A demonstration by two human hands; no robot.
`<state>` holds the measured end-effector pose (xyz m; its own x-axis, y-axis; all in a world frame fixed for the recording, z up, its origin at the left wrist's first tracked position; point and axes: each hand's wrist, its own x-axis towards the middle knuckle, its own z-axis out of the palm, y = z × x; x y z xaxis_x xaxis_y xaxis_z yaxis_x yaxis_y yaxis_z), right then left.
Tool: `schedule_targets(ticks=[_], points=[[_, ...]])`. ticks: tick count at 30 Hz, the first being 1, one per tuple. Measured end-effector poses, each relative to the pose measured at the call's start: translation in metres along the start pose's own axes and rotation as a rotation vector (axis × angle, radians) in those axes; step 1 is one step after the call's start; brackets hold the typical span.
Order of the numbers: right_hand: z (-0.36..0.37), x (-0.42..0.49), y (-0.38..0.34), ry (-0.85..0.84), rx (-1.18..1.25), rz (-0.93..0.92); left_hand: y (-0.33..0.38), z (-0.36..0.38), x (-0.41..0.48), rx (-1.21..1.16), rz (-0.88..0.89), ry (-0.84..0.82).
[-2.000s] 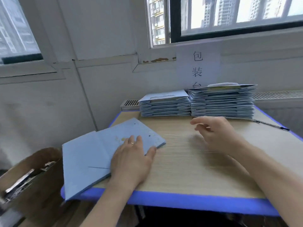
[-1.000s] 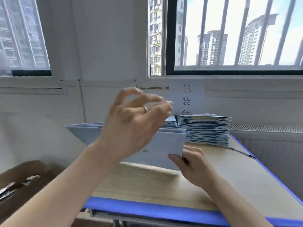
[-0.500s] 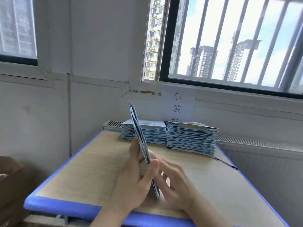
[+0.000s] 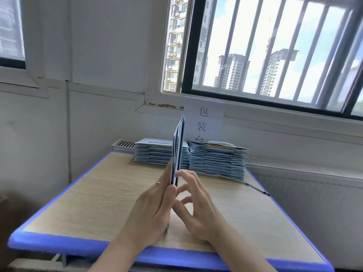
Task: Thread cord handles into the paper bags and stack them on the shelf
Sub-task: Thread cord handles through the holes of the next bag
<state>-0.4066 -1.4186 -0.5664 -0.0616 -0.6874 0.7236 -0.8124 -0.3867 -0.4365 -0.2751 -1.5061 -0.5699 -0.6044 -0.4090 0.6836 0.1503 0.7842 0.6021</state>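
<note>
**Flat paper bag held on edge over the table, between both hands**

Item under work: one flat blue paper bag, held upright and seen edge-on, above the middle of the table. Its top corner points up toward the wall. Whether its lower edge touches the table cannot be told.

Left hand: grips the bag. The thumb is on the near edge and the fingers lie along the left face. There is a ring on one finger.

Right hand: fingers spread and loosely bent. The index fingertip touches the bag's right face; no grip is seen.

At the back of the table: two piles of flat bags side by side, the left stack and the taller right stack. A dark cord lies on the table at the foot of the right stack.

Surroundings: a paper sign with printed characters is fixed to the wall under a barred window.
</note>
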Motion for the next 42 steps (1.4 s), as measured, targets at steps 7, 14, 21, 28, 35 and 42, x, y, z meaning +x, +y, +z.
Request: schedule_targets(ticks=[7,14,21,28,35,42], points=[[-0.001,-0.001,0.0,-0.001,0.013,-0.002,-0.002,0.0,0.003,-0.023,-0.019,-0.018],[0.002,-0.002,0.006,0.071,-0.061,-0.005,0.001,0.004,0.001,0.099,0.039,0.076],[0.005,-0.003,0.009,0.187,-0.301,0.117,0.003,0.003,0.0,0.423,0.168,0.441],[0.013,-0.001,0.013,-0.036,-0.305,0.053,0.002,0.013,0.02,0.387,-0.1,0.576],[-0.01,-0.004,0.007,-0.063,-0.154,0.044,-0.012,0.012,0.022,0.136,-0.064,0.588],[-0.068,0.013,0.057,0.36,-0.318,0.326,-0.01,0.017,0.021,0.042,-0.073,0.565]])
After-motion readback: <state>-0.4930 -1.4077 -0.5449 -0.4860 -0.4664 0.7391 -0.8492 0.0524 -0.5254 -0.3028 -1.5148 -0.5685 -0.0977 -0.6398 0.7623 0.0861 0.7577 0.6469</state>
